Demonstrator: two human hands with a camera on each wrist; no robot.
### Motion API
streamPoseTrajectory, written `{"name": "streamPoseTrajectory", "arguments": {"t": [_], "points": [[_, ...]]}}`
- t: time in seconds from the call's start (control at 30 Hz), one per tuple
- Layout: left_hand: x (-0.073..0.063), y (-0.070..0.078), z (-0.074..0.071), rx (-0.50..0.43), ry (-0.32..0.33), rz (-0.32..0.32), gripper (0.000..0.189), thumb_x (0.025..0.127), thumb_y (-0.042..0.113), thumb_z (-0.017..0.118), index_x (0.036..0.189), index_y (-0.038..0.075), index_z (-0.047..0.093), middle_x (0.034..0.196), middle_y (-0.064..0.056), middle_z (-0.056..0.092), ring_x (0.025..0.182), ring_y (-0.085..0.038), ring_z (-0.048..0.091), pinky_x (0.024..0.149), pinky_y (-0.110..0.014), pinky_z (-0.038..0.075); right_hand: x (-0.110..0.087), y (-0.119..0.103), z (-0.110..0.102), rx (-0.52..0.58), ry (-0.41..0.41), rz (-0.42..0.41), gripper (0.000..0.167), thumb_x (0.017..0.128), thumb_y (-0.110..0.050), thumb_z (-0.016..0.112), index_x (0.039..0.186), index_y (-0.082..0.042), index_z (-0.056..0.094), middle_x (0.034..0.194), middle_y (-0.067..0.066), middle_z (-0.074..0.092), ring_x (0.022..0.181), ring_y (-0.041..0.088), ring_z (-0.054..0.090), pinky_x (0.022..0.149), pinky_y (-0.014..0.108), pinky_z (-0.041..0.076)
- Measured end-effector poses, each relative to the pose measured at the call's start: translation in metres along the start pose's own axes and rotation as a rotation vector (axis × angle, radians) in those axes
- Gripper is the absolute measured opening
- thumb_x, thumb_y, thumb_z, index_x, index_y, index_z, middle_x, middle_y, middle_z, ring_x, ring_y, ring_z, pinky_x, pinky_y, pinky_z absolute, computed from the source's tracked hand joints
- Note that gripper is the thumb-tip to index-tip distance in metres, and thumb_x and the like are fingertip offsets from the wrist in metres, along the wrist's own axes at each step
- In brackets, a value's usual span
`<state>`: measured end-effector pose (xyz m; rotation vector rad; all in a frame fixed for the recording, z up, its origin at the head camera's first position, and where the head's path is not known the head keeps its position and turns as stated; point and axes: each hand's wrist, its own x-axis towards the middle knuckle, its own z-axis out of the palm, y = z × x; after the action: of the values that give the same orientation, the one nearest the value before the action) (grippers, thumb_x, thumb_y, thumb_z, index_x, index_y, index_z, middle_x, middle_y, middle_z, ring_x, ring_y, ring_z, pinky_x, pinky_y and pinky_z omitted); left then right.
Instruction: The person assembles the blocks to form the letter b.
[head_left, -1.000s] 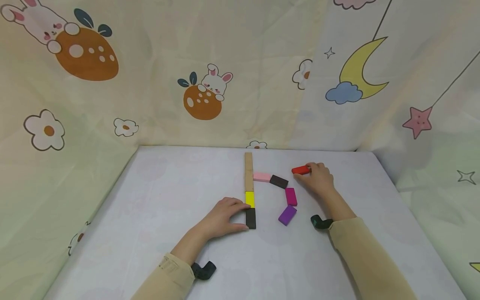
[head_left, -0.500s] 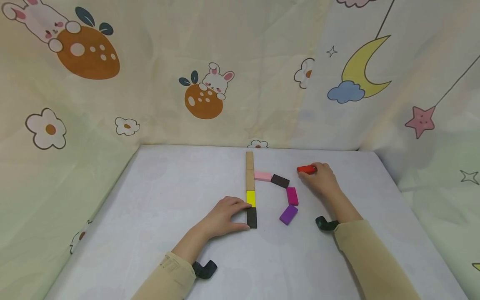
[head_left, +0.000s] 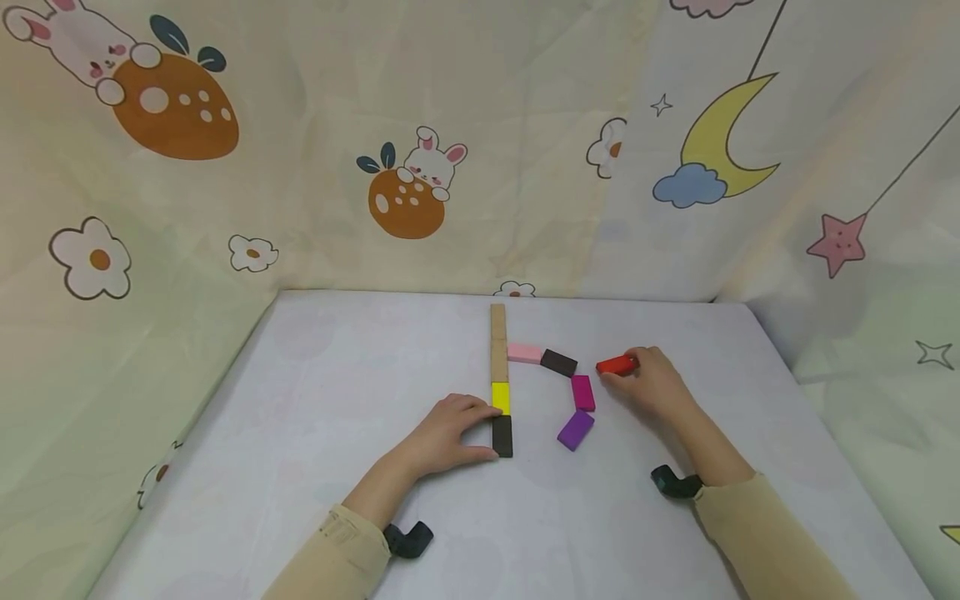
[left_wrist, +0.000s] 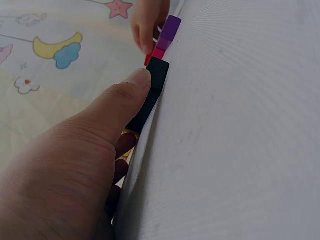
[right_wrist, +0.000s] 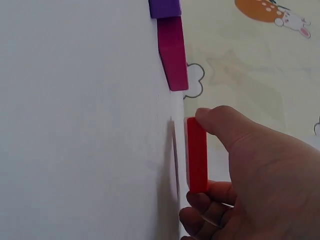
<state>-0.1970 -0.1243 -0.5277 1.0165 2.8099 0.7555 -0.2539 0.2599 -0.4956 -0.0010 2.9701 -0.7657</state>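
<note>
My left hand point(head_left: 442, 437) rests at the left side of a row of blocks. Its thumb and index finger pinch the black block point(head_left: 502, 437) at the row's near end; in the left wrist view the thumb lies against this block point(left_wrist: 155, 82). Beyond it are a yellow block point(head_left: 501, 398) and two plain wooden blocks point(head_left: 498, 342). My right hand point(head_left: 652, 385) holds a red block point(head_left: 617, 365) between thumb and fingers. The right wrist view shows the red block point(right_wrist: 197, 155) raised above the table, with its shadow beneath. It is near the magenta block point(head_left: 582, 392).
From the row, a pink block point(head_left: 524, 353), a second black block point(head_left: 558, 362), the magenta one and a purple block point(head_left: 576, 431) form a curve to the right. The white table point(head_left: 360, 350) meets a printed cloth backdrop point(head_left: 525, 167). Each wrist carries a dark device point(head_left: 408, 540).
My right hand has drawn the red block toward me and slightly right. The left hand has stayed in place, and the laid blocks have not shifted.
</note>
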Motion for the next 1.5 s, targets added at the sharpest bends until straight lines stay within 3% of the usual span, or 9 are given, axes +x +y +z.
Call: {"name": "streamPoseTrajectory", "arguments": {"t": [0.17, 0.57, 0.77, 0.9, 1.1, 1.23, 1.5], "points": [[0.000, 0.000, -0.001, -0.008, 0.000, -0.004, 0.063, 0.084, 0.060, 0.069, 0.138, 0.031, 0.056, 0.131, 0.009, 0.056, 0.126, -0.014, 0.047, 0.112, -0.039, 0.037, -0.009, 0.009, 0.000, -0.013, 0.008, -0.003, 0.072, 0.088, -0.049, 0.068, 0.132, 0.003, 0.048, 0.123, 0.022, 0.053, 0.109, 0.037, 0.050, 0.086, 0.051, 0.052], [0.000, 0.002, -0.001, -0.028, -0.016, -0.023, 0.063, 0.083, 0.058, 0.071, 0.138, 0.031, 0.056, 0.132, 0.009, 0.056, 0.128, -0.014, 0.046, 0.113, -0.039, 0.036, -0.009, 0.010, 0.005, -0.089, 0.056, -0.004, 0.071, 0.083, -0.053, 0.071, 0.122, 0.002, 0.052, 0.110, 0.020, 0.056, 0.098, 0.035, 0.051, 0.072, 0.042, 0.048], [0.000, 0.002, -0.001, -0.020, -0.017, -0.019, 0.063, 0.083, 0.060, 0.070, 0.138, 0.032, 0.055, 0.132, 0.010, 0.055, 0.128, -0.014, 0.046, 0.113, -0.039, 0.036, -0.008, 0.019, -0.001, -0.009, -0.010, -0.012, 0.081, 0.083, -0.062, 0.068, 0.136, -0.005, 0.047, 0.122, 0.018, 0.053, 0.109, 0.035, 0.051, 0.085, 0.051, 0.052], [0.000, 0.001, 0.000, -0.012, -0.019, -0.015, 0.063, 0.083, 0.060, 0.069, 0.138, 0.032, 0.055, 0.131, 0.010, 0.055, 0.127, -0.013, 0.046, 0.113, -0.038, 0.036, -0.010, 0.030, -0.009, 0.058, -0.062, -0.054, 0.069, 0.090, -0.049, 0.068, 0.144, -0.014, 0.043, 0.137, 0.014, 0.048, 0.117, 0.035, 0.050, 0.096, 0.056, 0.050], [0.000, 0.001, -0.001, -0.005, -0.008, -0.001, 0.062, 0.084, 0.059, 0.070, 0.137, 0.031, 0.056, 0.130, 0.009, 0.056, 0.126, -0.014, 0.047, 0.112, -0.038, 0.037, -0.009, 0.042, -0.017, 0.091, -0.059, -0.164, 0.048, 0.095, -0.020, 0.064, 0.141, -0.015, 0.051, 0.140, 0.014, 0.051, 0.114, 0.034, 0.054, 0.099, 0.057, 0.048], [0.000, 0.002, -0.001, -0.008, -0.010, -0.010, 0.062, 0.083, 0.058, 0.071, 0.137, 0.032, 0.056, 0.131, 0.009, 0.056, 0.127, -0.014, 0.047, 0.112, -0.038, 0.037, -0.007, 0.045, -0.016, 0.073, -0.040, -0.223, 0.044, 0.095, -0.017, 0.064, 0.138, -0.013, 0.055, 0.136, 0.014, 0.054, 0.113, 0.034, 0.055, 0.099, 0.057, 0.047], [0.000, 0.001, -0.001, -0.018, -0.018, -0.018, 0.061, 0.084, 0.057, 0.071, 0.138, 0.032, 0.055, 0.131, 0.009, 0.055, 0.128, -0.014, 0.046, 0.113, -0.038, 0.036, -0.007, 0.044, -0.015, 0.064, -0.022, -0.188, 0.038, 0.095, -0.019, 0.065, 0.132, -0.013, 0.060, 0.129, 0.014, 0.059, 0.110, 0.032, 0.056, 0.098, 0.057, 0.048]]}}
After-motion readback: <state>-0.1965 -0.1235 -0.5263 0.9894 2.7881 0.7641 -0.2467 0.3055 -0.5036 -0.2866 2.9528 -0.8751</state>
